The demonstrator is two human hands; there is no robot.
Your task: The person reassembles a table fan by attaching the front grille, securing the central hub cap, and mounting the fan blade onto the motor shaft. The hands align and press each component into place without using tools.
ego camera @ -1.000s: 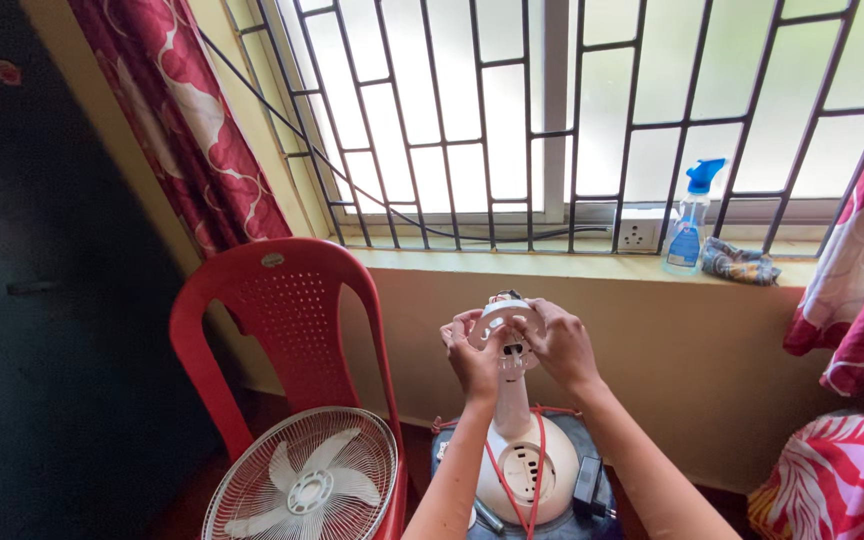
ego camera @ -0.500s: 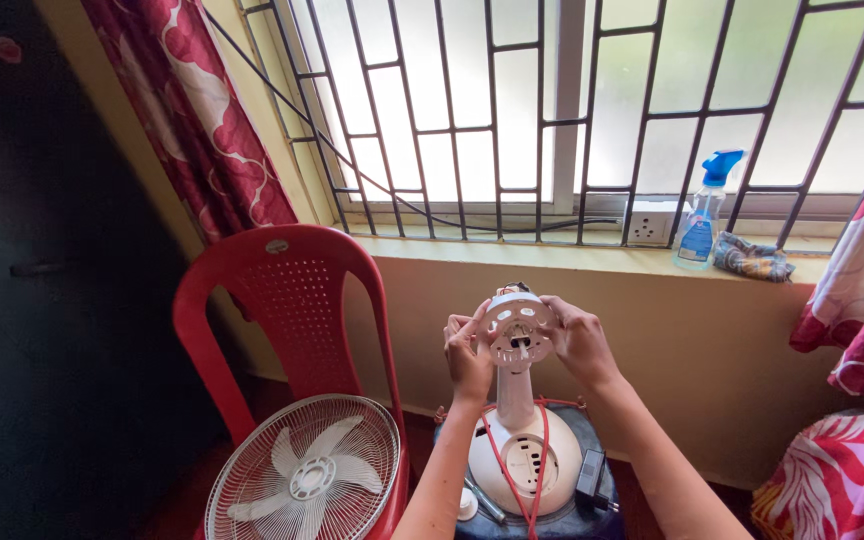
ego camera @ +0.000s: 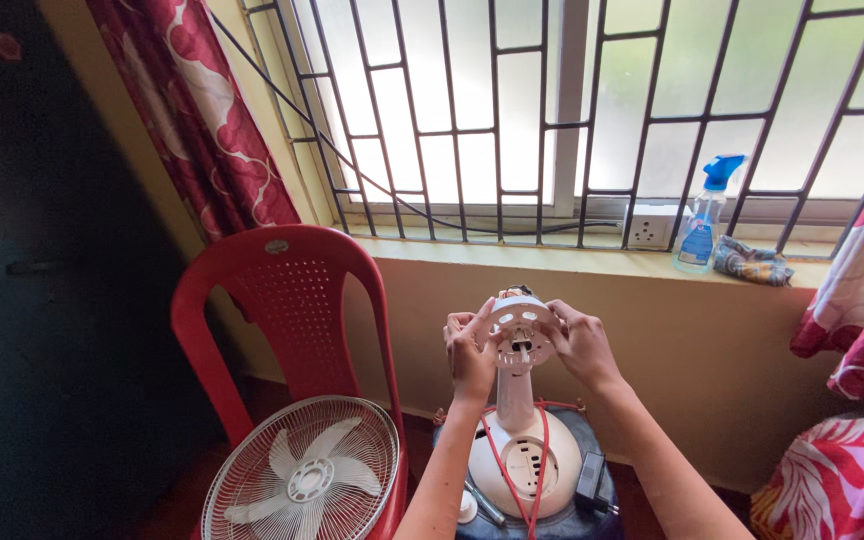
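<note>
— How are the hands placed?
— Both raised: the left hand [ego camera: 469, 352] and right hand [ego camera: 574, 343] grip the round white motor housing [ego camera: 519, 332] from either side, atop the fan stand [ego camera: 519, 440].
— Counts?
— One housing, one stand, one fan guard [ego camera: 302, 472] on the red chair [ego camera: 282, 310] (its lower rim cut off).

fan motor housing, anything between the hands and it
Nothing visible does. The left hand and right hand both already touch the round white motor housing atop the fan stand, one on each side. The red cord hangs lower, over the base, clear of the fingers.
</note>
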